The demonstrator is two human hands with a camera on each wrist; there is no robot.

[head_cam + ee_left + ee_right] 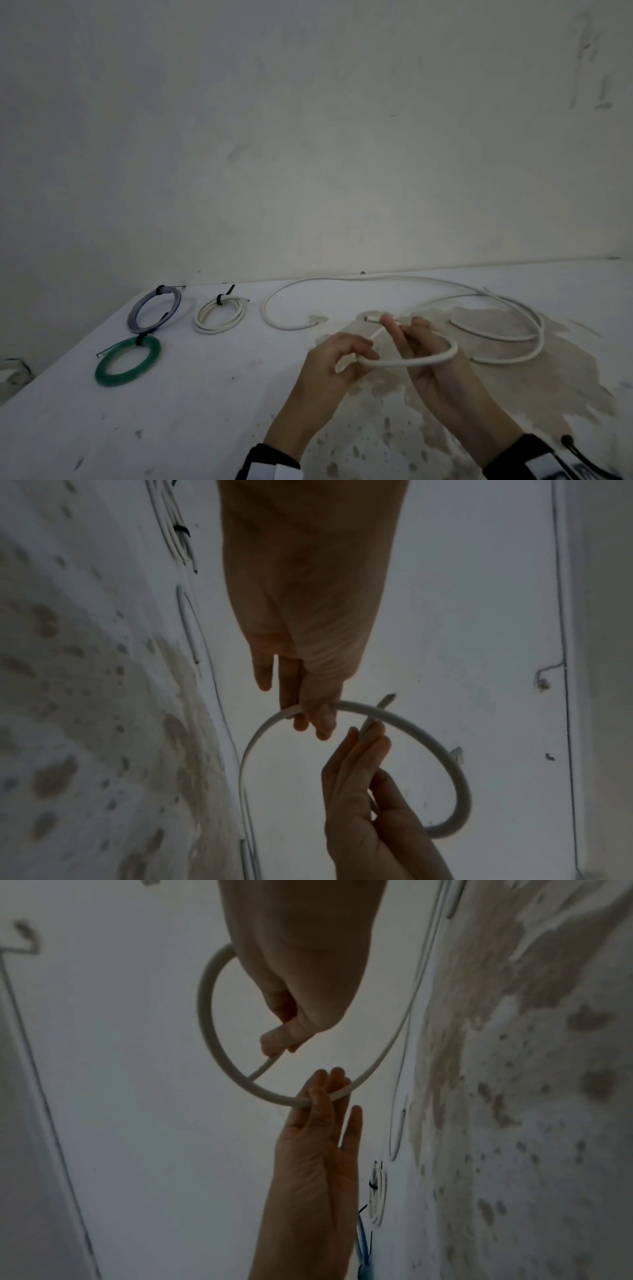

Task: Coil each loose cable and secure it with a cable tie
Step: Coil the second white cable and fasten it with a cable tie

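Observation:
A thick white cable [411, 361] is bent into one loop above the table between my hands. My left hand [359, 353] pinches the near side of the loop between thumb and fingers; the left wrist view shows that hand [315, 723] on the cable [411, 726]. My right hand [397, 325] grips the cable close to its cut end, which sticks out past the fingertips. In the right wrist view the right hand [277, 1045] pinches that end where it crosses the loop [209, 1020]. The remaining cable trails over the table to the right and back.
Three tied coils lie at the left of the white stained table [205, 411]: a grey-purple coil [154, 310], a white coil [221, 315] and a green coil [128, 361], each with a black tie. A wall rises right behind the table. The table's left edge runs diagonally.

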